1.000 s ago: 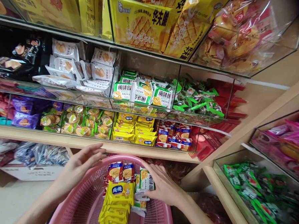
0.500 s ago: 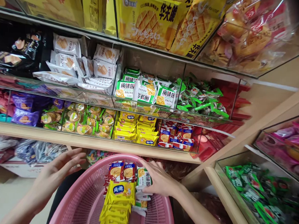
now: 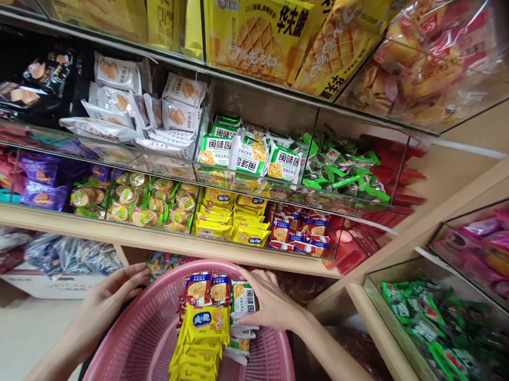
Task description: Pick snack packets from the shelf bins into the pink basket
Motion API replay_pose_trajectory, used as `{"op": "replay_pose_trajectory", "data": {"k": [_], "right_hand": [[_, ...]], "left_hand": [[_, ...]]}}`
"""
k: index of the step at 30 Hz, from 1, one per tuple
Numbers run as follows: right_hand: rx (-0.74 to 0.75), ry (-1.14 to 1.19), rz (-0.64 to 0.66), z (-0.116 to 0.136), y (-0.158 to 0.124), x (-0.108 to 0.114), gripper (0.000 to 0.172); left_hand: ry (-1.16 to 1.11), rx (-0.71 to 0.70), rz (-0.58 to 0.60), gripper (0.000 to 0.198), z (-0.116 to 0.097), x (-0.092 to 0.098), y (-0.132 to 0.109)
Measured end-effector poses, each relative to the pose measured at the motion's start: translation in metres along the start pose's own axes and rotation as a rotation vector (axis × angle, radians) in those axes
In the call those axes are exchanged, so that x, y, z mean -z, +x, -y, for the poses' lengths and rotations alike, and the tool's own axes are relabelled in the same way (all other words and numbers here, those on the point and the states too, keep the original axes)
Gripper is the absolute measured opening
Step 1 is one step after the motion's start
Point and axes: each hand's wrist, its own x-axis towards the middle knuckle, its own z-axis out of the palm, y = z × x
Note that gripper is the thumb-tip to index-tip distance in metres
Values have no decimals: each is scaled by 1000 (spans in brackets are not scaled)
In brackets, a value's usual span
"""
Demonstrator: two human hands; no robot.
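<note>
A pink plastic basket (image 3: 131, 332) with perforated sides stands in front of me. In it lie a stack of yellow snack packets (image 3: 204, 327), two red-and-blue cracker packets (image 3: 198, 289) behind them, and green-and-white snack packets (image 3: 242, 297) at the right. My right hand (image 3: 269, 302) reaches over the basket's right side, index finger at the upper end of the top green-and-white packet and thumb at its lower end; the other fingers are partly hidden. Just outside the left rim, my left hand (image 3: 110, 296) is held with fingers stretched out and nothing in it.
Ahead rise clear-fronted shelf bins with matching green-and-white packets (image 3: 250, 153), yellow packets (image 3: 231, 218) and red-and-blue packets (image 3: 299, 230). Large yellow waffle bags (image 3: 258, 34) fill the upper row. A wooden ledge (image 3: 158, 239) runs behind the basket; more bins (image 3: 435, 331) stand at right.
My left hand has moved slightly right and down, closer to the basket's rim. My right hand stays at the green-and-white packet, almost unmoved.
</note>
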Motion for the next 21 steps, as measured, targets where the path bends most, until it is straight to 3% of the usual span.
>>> {"op": "replay_pose_trajectory", "data": {"k": [4,9,15,21], "right_hand": [[-27,17,-23,-4,1,-3,104],[-57,77,-72,-6,0,-11,104],[-108,186,-143,-10,-8,-25,101],[-84,310,-332,-33,-19,-53,97]], "left_hand": [[3,18,-26,81,11,-3,6],[16,-15,28,68,24,-4,13],[-34,-26,42,68,30,-3,10],[6,-84,45,71,40,-3,19]]}}
